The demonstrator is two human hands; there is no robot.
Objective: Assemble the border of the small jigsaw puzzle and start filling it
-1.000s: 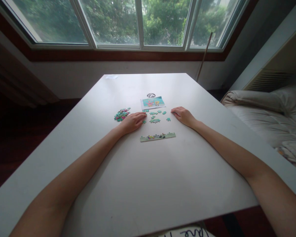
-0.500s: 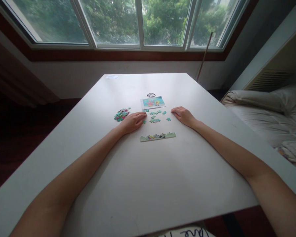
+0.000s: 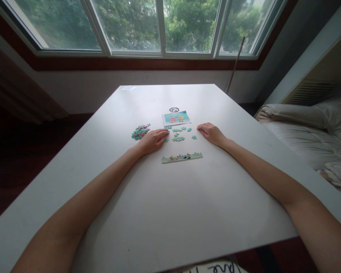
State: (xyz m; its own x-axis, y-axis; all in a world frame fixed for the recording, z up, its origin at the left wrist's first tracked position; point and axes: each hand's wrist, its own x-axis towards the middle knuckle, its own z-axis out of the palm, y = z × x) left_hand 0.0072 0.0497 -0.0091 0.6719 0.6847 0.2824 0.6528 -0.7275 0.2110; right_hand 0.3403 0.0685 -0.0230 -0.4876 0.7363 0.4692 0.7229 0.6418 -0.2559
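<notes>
My left hand point(image 3: 154, 140) lies on the white table with its fingers stretched out. Its fingertips reach loose green jigsaw pieces point(image 3: 166, 140), and I cannot tell whether they press on one. Just left of it sits a heap of mixed puzzle pieces point(image 3: 139, 132). Across the gap, my right hand point(image 3: 211, 133) rests on the tabletop, fingers loosely extended and nothing visible in them. Between both hands lie several separate pieces point(image 3: 194, 137) and a small joined group point(image 3: 178, 139). Nearer to me is an assembled puzzle strip point(image 3: 182, 157) with knobs along its far edge.
A picture card point(image 3: 176, 118) in blue and pink lies beyond the pieces, with a dark-rimmed oval item point(image 3: 174, 109) behind it. White paper point(image 3: 128, 88) is at the far left corner of the table point(image 3: 165, 212). A pale sofa point(image 3: 295, 129) stands at the right.
</notes>
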